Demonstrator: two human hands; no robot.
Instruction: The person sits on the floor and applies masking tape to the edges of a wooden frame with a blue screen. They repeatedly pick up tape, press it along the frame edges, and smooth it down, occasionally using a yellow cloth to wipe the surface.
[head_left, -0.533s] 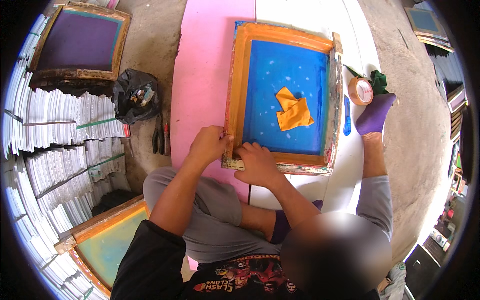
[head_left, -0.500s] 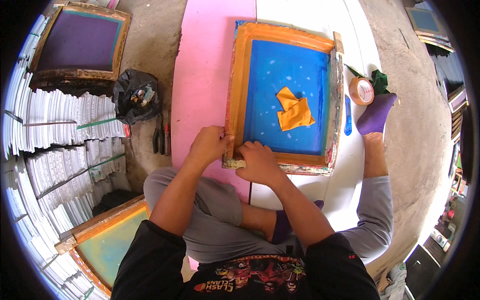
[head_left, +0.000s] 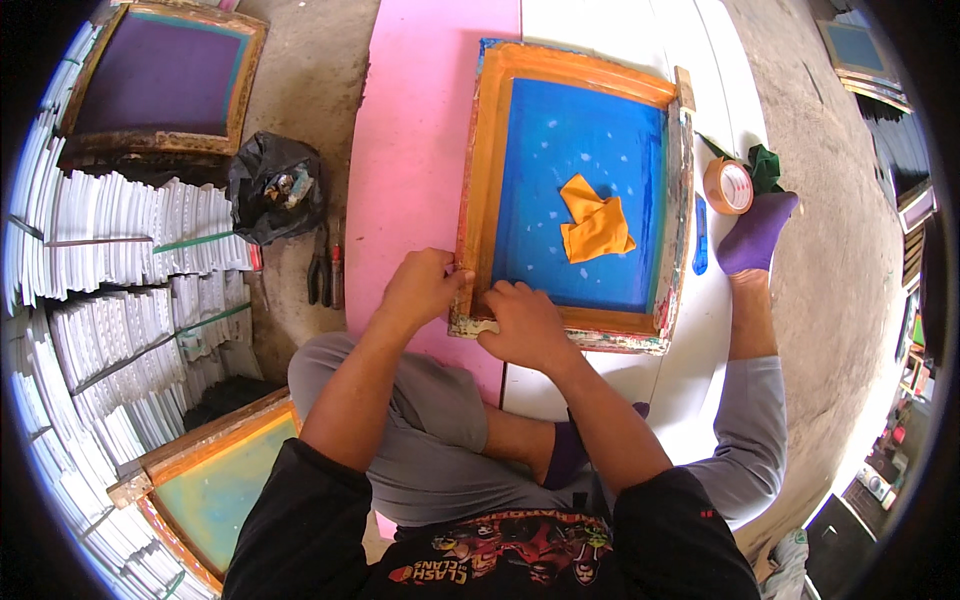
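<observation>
A wooden screen-printing frame with orange-brown tape along its inner edges lies on the pink and white board. Its blue mesh carries pale specks, and a crumpled orange cloth rests on it. At the frame's near left corner, my left hand is closed in a pinch against the outer side; what sits between the fingertips is too small to make out. Close beside it, my right hand grips the near rail, fingers bent over the inner edge and thumb on the outer side.
Right of the frame lie a blue cutter knife, a tape roll and a dark green cloth. Pliers and a black plastic bag are on the floor at left, near paper stacks and another frame.
The board and frame appear slightly farther right in the view. Both hands keep nearly the same hold at the frame's near left corner.
</observation>
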